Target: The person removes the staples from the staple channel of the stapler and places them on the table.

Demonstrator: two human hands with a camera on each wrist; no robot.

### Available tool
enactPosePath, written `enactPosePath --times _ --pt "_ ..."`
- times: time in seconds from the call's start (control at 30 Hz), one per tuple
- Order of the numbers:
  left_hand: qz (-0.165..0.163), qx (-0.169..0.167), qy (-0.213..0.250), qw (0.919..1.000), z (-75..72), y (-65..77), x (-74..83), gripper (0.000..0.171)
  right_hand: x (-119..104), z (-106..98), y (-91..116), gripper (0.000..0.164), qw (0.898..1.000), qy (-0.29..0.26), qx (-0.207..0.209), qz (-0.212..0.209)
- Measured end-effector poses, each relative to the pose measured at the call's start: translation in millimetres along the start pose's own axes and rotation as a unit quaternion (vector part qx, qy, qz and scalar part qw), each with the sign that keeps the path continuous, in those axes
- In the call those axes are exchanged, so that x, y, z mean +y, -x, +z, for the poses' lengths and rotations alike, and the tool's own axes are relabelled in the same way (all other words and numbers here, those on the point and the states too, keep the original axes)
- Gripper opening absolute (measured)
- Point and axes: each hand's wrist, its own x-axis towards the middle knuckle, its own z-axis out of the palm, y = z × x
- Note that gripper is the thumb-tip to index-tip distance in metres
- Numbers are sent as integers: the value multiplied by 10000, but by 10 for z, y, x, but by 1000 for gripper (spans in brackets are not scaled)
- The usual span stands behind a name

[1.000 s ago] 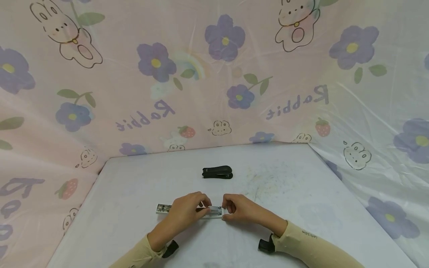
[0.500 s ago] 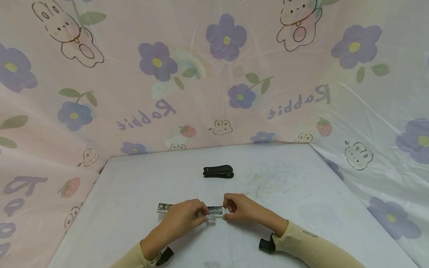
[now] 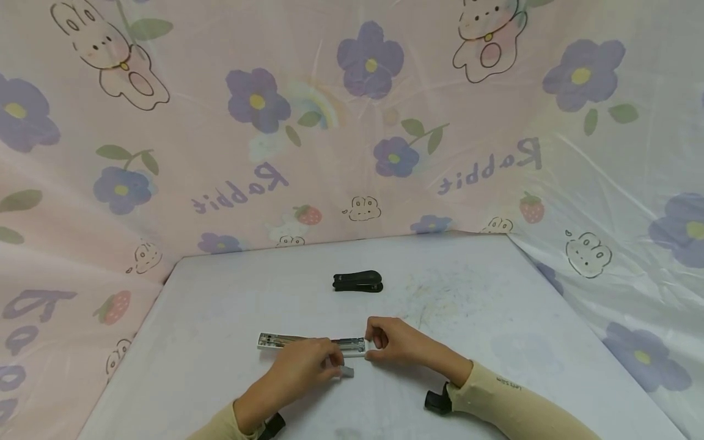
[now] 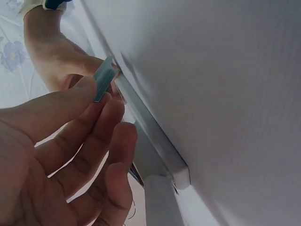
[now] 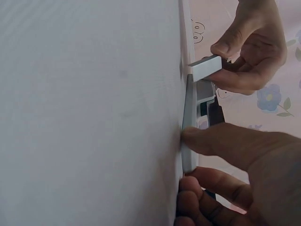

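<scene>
A short grey strip of staples (image 3: 347, 371) is pinched between the thumb and fingertips of my left hand (image 3: 301, 371), just in front of a white stapler (image 3: 354, 352). In the left wrist view, the staple strip (image 4: 105, 79) shows its channel-shaped end. The stapler lies opened out flat, metal channel facing up; my left hand covers part of its middle. My right hand (image 3: 397, 342) grips the stapler's right end between thumb and fingers. From the right wrist, the thumb presses on the side of the white stapler body (image 5: 189, 110), with the strip (image 5: 206, 68) beyond it, apart from the channel.
A black stapler (image 3: 357, 282) lies farther back on the white table (image 3: 220, 305). Behind the table hangs a curtain (image 3: 330, 153) printed with rabbits and flowers. Black straps with small housings (image 3: 438, 402) sit at both wrists.
My left hand has drawn the staple strip off the stapler's channel, toward the front edge of the table. More of the channel shows now. My right hand has stayed in place.
</scene>
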Motion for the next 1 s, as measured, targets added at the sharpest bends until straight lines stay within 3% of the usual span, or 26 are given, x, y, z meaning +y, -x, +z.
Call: enactPosePath --times 0.23,0.73,1.0 --pt "-22 -119 -186 9998 14 19 -9 16 -4 0 -7 25 10000 18 7 4" --pt "328 76 -1139 9929 127 36 -39 23 -22 -4 26 25 9998 -125 23 -169" --pt "313 132 -1142 9929 122 30 -38 25 -49 -21 24 25 9999 -141 13 -85"
